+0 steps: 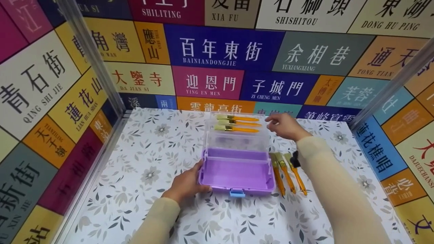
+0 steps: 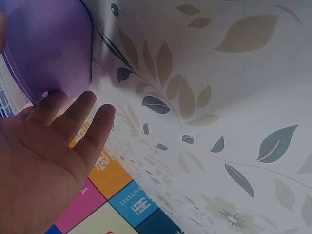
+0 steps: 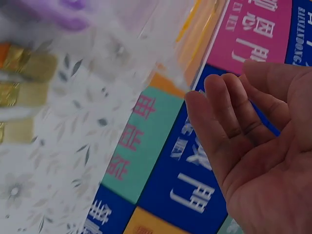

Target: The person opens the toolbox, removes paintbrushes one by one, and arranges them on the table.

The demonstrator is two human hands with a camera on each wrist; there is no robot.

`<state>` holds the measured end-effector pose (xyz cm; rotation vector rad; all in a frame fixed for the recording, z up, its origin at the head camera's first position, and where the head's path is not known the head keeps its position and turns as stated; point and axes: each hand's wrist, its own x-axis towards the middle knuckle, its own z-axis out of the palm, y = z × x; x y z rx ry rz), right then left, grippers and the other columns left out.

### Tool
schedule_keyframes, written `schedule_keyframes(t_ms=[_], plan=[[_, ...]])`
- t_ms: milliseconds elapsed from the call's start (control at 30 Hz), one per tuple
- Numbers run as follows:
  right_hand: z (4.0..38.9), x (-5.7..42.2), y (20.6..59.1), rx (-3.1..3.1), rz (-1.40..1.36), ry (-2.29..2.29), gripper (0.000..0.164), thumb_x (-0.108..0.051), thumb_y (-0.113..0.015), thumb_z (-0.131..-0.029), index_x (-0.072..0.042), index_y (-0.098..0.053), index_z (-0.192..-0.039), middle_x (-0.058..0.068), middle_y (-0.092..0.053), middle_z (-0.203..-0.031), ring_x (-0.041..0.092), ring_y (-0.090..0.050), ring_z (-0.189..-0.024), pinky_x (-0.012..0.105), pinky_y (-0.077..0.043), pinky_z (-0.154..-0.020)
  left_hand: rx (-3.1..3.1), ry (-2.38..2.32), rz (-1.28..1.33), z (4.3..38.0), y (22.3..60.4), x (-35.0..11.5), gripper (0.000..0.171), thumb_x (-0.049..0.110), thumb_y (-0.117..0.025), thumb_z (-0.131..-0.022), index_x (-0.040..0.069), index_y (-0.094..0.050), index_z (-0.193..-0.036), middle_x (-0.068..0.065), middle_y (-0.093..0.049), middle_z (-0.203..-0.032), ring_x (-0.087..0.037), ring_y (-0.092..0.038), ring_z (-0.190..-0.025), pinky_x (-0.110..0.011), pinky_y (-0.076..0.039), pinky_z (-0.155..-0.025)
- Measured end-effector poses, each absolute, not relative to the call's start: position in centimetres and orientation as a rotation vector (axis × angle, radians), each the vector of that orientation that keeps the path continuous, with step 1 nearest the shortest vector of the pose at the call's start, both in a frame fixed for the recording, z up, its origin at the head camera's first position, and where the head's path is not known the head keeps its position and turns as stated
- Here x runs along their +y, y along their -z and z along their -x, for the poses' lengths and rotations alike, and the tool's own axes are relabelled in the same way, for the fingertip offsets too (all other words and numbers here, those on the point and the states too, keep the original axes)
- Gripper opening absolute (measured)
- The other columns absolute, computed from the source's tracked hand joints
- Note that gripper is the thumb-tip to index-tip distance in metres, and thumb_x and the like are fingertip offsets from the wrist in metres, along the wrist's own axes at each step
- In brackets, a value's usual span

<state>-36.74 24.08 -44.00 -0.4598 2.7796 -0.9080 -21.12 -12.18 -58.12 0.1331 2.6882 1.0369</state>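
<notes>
A purple plastic box (image 1: 237, 174) with a blue front latch (image 1: 237, 193) stands on the table, its clear lid (image 1: 237, 141) tipped back. Three paintbrushes (image 1: 242, 129) with orange handles lie side by side in the lid, bristles to the left. Against the box's left side rests my left hand (image 1: 185, 183), thumb by the front corner; the left wrist view shows its fingers extended, touching the purple wall (image 2: 48, 44). Just right of the lid, my right hand (image 1: 284, 126) hovers with loosely bent fingers and nothing in them. Three more paintbrushes (image 1: 286, 173) lie right of the box.
The table (image 1: 142, 203) has a white leaf-and-flower covering. Panels of colourful street-name signs (image 1: 217, 51) stand behind and on both sides, with metal posts (image 1: 93, 57) at the corners. Inside the box, a divider (image 1: 237, 160) crosses near the back.
</notes>
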Motion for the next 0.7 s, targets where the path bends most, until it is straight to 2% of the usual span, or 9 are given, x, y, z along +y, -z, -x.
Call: schedule_keyframes(t_ms=[200,500,700], plan=[[38.0,20.0,44.2,2.732,0.554,0.918,0.031,-0.012,-0.058,-0.099,-0.001,-0.065,-0.127,0.019,-0.066,-0.116,0.033,-0.063,-0.104,0.048,-0.053,-0.087,2.711,-1.025,-0.153,21.1,58.2,-12.2,0.116,0.049,-0.088,-0.069,0.026,-0.02,-0.161,-0.012,-0.048,-0.149,-0.037,-0.05,-0.129,-0.052,-0.039,-0.108],[39.0,17.5,45.5,2.678,0.563,0.889,0.032,-0.013,-0.057,-0.101,0.001,-0.064,-0.128,0.019,-0.065,-0.12,0.033,-0.061,-0.108,0.048,-0.053,-0.091,2.698,-1.044,-0.168,20.9,58.2,-12.1,0.117,0.049,-0.088,-0.069,0.024,-0.02,-0.161,-0.011,-0.047,-0.15,-0.036,-0.049,-0.13,-0.052,-0.038,-0.108],[39.6,16.1,46.6,2.677,0.571,0.852,0.032,-0.013,-0.057,-0.101,0.002,-0.065,-0.128,0.019,-0.065,-0.124,0.034,-0.059,-0.113,0.048,-0.05,-0.097,2.671,-1.078,-0.128,20.9,58.1,-12.2,0.118,0.047,-0.088,-0.069,0.028,-0.018,-0.161,-0.006,-0.044,-0.153,-0.034,-0.046,-0.133,-0.052,-0.036,-0.11]])
